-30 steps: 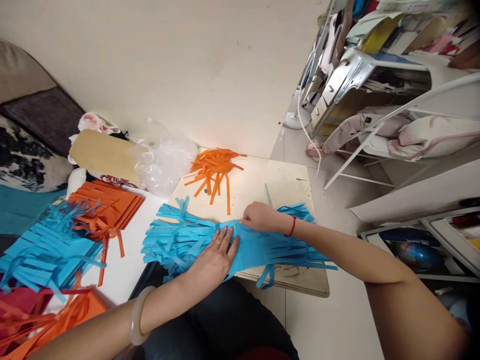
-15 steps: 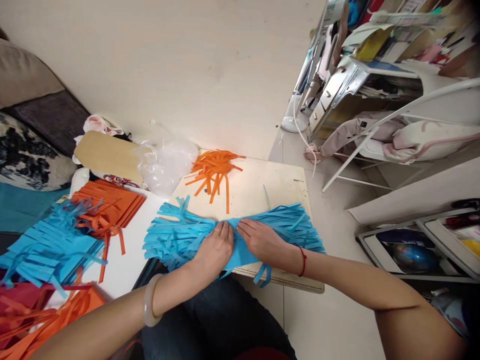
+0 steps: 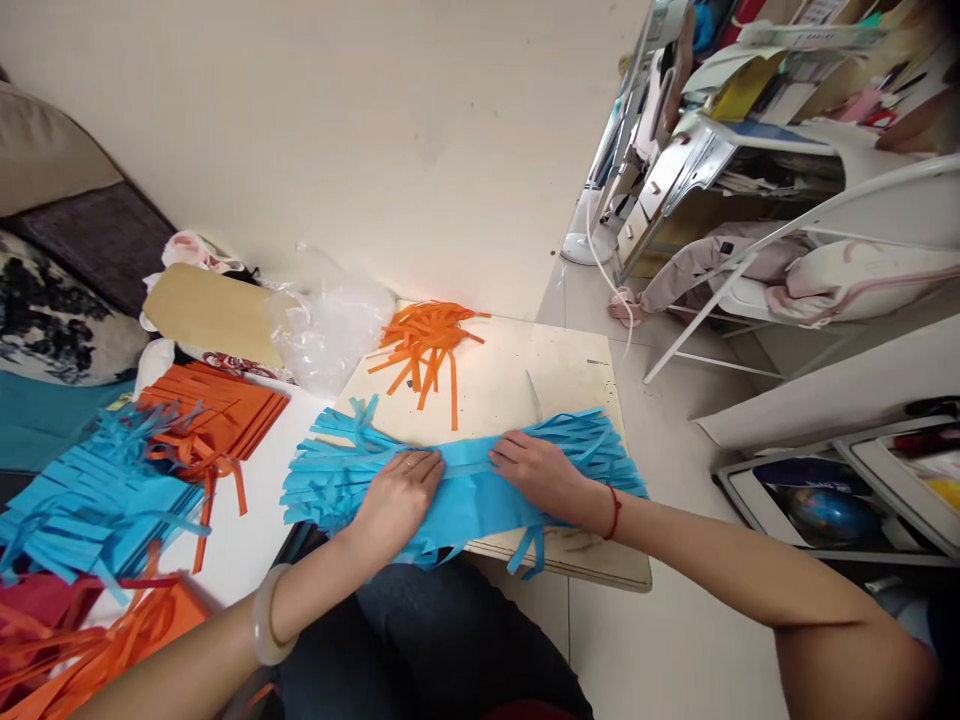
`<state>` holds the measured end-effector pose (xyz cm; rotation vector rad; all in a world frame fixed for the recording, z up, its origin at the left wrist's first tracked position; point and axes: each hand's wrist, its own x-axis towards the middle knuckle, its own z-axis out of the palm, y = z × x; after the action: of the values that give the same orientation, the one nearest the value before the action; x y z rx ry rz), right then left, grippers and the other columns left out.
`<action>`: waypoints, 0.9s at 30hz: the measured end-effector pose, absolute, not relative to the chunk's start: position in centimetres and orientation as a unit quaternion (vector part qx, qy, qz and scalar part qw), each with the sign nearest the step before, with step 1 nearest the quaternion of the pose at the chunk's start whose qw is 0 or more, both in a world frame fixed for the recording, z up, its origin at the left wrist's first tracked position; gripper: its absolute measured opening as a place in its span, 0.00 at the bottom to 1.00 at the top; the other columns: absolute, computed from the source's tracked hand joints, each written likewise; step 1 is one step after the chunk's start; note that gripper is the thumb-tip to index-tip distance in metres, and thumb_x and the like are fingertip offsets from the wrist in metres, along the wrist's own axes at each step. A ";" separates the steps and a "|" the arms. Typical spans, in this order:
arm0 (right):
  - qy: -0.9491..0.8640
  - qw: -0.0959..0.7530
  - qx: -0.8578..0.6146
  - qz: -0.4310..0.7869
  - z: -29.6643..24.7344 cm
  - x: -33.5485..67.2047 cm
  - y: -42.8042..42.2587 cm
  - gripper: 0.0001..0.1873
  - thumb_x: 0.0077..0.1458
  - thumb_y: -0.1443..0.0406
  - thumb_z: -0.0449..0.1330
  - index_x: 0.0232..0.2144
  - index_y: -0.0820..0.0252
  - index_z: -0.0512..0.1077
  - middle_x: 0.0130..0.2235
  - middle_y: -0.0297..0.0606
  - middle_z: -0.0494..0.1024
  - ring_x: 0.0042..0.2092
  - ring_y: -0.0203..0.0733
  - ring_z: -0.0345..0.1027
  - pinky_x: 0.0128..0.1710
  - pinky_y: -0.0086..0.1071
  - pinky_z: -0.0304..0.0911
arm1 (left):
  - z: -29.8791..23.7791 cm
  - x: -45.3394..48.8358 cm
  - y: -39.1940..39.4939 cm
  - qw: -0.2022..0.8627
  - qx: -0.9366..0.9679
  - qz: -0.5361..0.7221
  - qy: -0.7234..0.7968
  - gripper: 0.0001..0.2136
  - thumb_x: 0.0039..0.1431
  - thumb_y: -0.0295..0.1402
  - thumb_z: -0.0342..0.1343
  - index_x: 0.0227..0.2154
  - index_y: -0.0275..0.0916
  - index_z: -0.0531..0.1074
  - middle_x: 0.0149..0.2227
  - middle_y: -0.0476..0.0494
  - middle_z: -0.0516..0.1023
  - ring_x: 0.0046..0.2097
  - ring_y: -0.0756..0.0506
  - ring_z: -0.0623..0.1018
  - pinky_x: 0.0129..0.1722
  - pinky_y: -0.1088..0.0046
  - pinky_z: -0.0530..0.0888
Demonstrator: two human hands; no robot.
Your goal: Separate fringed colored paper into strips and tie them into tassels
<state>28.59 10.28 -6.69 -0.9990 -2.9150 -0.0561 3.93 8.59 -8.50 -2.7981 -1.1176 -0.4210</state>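
A sheet of blue paper (image 3: 465,495) with fringes cut along both long sides lies across a pale wooden board (image 3: 570,375) over my lap. My left hand (image 3: 394,495) presses flat on the left part of its uncut middle band, fingers stretched out. My right hand (image 3: 536,475) lies flat on the right part, fingers extended toward the fold line between the hands. Neither hand grips anything.
A bunch of orange strips (image 3: 427,345) lies at the board's far side, beside a crumpled clear plastic bag (image 3: 330,325). Stacks of fringed orange paper (image 3: 214,405) and blue paper (image 3: 90,500) sit at left. A cluttered rack and white chair (image 3: 787,230) stand at right.
My hands, together at the sheet's centre half a second ago, have slid apart along the middle band, left hand leftward and right hand rightward, flattening the blue paper.
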 end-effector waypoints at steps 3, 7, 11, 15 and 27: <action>-0.927 0.095 -0.349 0.098 -6.2 29.7 11.6 0.12 0.61 0.64 0.55 0.36 0.64 0.77 0.39 0.43 0.76 0.44 0.42 0.66 0.46 0.35 0.65 | -8.1 2.6 9.4 -0.046 -0.899 -0.182 -0.396 0.10 0.63 0.29 0.50 0.40 0.34 0.77 0.42 0.39 0.80 0.44 0.41 0.78 0.47 0.61 0.73; -0.891 0.142 -0.385 0.194 -6.0 29.7 12.8 0.12 0.59 0.63 0.58 0.31 0.64 0.78 0.37 0.42 0.76 0.42 0.40 0.67 0.44 0.33 0.64 | -7.0 1.9 10.5 -0.178 -0.858 -0.194 -0.440 0.11 0.62 0.34 0.52 0.33 0.38 0.79 0.39 0.41 0.80 0.43 0.43 0.77 0.46 0.63 0.73; -0.873 0.122 -0.444 0.162 -6.2 28.8 13.2 0.12 0.60 0.64 0.57 0.30 0.66 0.77 0.35 0.43 0.74 0.41 0.41 0.65 0.43 0.34 0.63 | -5.8 1.9 11.5 -0.276 -0.816 -0.182 -0.474 0.14 0.62 0.37 0.50 0.29 0.37 0.78 0.37 0.42 0.77 0.41 0.45 0.76 0.44 0.66 0.72; -0.869 0.088 -0.471 0.124 -6.3 28.1 13.4 0.13 0.60 0.63 0.57 0.28 0.66 0.77 0.36 0.43 0.72 0.41 0.41 0.63 0.44 0.34 0.62 | -5.3 2.0 12.5 -0.309 -0.807 -0.133 -0.485 0.15 0.61 0.37 0.48 0.25 0.36 0.75 0.36 0.42 0.75 0.37 0.46 0.75 0.40 0.68 0.71; -0.876 -0.028 -0.474 0.080 -5.8 26.8 13.8 0.15 0.61 0.62 0.55 0.30 0.67 0.76 0.39 0.46 0.73 0.45 0.45 0.64 0.46 0.36 0.61 | -3.4 4.7 12.4 -0.076 -0.859 0.047 -0.504 0.11 0.58 0.27 0.47 0.33 0.29 0.74 0.38 0.32 0.74 0.42 0.36 0.76 0.43 0.57 0.73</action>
<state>26.84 13.78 -5.75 -1.5169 -2.8031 0.2564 4.65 12.39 -3.45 -2.8367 -1.6661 0.1550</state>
